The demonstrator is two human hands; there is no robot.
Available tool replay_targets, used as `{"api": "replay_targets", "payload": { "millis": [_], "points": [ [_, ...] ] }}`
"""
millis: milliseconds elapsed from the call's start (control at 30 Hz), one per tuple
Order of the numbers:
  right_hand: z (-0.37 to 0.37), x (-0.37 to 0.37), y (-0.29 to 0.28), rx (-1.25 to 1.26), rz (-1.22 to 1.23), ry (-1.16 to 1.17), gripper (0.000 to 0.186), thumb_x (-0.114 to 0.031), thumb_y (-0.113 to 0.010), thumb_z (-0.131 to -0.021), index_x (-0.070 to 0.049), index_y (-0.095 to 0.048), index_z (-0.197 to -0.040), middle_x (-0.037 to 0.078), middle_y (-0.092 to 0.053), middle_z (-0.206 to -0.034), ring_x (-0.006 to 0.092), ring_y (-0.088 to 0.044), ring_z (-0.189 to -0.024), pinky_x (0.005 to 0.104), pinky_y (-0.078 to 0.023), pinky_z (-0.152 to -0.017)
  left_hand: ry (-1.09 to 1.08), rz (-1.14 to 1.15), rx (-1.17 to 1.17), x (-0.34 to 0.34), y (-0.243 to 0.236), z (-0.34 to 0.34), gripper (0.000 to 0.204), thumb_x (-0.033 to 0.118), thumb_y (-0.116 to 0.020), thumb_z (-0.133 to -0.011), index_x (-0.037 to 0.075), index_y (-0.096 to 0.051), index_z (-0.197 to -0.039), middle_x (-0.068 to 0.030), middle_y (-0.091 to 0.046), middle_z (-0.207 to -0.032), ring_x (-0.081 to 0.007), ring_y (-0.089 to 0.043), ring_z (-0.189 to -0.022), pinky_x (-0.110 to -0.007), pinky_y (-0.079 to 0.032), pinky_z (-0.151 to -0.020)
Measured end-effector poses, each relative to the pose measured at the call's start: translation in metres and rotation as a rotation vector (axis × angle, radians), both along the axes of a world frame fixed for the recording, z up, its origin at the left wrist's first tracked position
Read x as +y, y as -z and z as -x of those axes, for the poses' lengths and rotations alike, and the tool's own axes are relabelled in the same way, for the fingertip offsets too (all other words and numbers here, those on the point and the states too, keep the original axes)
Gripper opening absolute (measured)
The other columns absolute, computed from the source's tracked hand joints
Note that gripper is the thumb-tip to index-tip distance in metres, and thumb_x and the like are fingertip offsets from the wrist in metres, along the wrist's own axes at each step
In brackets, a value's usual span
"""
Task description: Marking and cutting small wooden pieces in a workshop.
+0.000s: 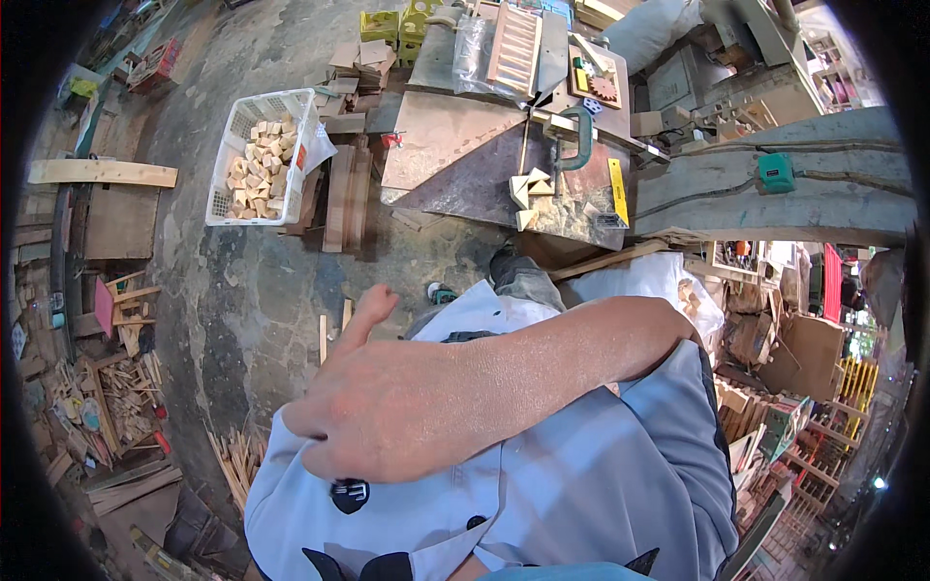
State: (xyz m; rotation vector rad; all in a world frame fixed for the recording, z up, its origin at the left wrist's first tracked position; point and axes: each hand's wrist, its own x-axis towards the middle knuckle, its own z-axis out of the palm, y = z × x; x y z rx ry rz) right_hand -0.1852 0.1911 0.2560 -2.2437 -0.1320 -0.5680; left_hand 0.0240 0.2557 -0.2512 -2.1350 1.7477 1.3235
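We are looking at a woodworking workshop: a worn workbench is carrying a green clamp and cut wooden pieces, a white basket is holding small blocks, and planks and offcuts are lying across the concrete floor.

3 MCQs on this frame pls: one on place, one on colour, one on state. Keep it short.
1. Where is the white basket of wood blocks?
A. on the bench B. on the floor, left of the bench C. in a hand
2. What colour is the clamp on the bench?
A. green B. red C. yellow
3. The right hand is
A. gripping a block B. holding a saw C. empty, against the shirt

B: it stands on concrete beside the bench.
A: its curved frame is green.
C: nothing shows in it.
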Motion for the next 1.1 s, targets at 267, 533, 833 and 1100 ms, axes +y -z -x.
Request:
{"api": "replay_targets", "payload": {
  "millis": [267, 533, 833, 1100],
  "points": [
    [0.065, -0.07, 0.063, 0.208, -0.144, 0.339, 0.017, -0.013, -0.069, -0.088, -0.003, -0.072, -0.101, 0.014, -0.069, -0.1, 0.0329, -0.069, -0.095, 0.0421, -0.057, -0.084, -0.079, 0.184, 0.272, -0.102, -0.127, 0.097, 0.042, 0.033, -0.072, -0.092, 0.001, -0.071, -0.12, -0.0187, -0.075, -0.112, -0.0357, -0.072, -0.108, -0.046, -0.056, -0.093],
    [0.224, -0.183, 0.289, 0.789, 0.173, 0.994, 0.07, -0.012, -0.074, -0.081, -0.016, -0.053, -0.147, 0.016, -0.059, -0.134, 0.0415, -0.061, -0.122, 0.0503, -0.054, -0.1, -0.02, 0.4, 0.221, -0.185, -0.159, 0.205, 0.08, 0.042, -0.079, -0.088, 0.006, -0.045, -0.151, -0.026, -0.058, -0.137, -0.0447, -0.064, -0.121, -0.053, -0.054, -0.102],
    [0.228, -0.21, 0.326, 1.068, 0.232, 0.867, 0.056, -0.021, -0.081, -0.077, -0.015, -0.062, -0.13, 0.01, -0.066, -0.116, 0.0312, -0.065, -0.114, 0.0459, -0.054, -0.092, 0.01, 0.299, 0.234, -0.233, -0.147, 0.266, 0.077, 0.029, -0.089, -0.078, 0.013, -0.046, -0.14, -0.0238, -0.052, -0.125, -0.0501, -0.067, -0.103, -0.055, -0.059, -0.088],
    [0.222, -0.247, 0.324, 0.88, -0.079, 0.967, 0.035, -0.017, -0.075, -0.08, -0.007, -0.064, -0.113, 0.018, -0.066, -0.108, 0.0397, -0.067, -0.104, 0.0503, -0.057, -0.09, -0.163, 0.317, 0.276, -0.253, -0.152, 0.241, 0.035, 0.014, -0.077, -0.08, 0.006, -0.06, -0.109, -0.0261, -0.056, -0.115, -0.0498, -0.066, -0.099, -0.056, -0.057, -0.088]
  ]
}}
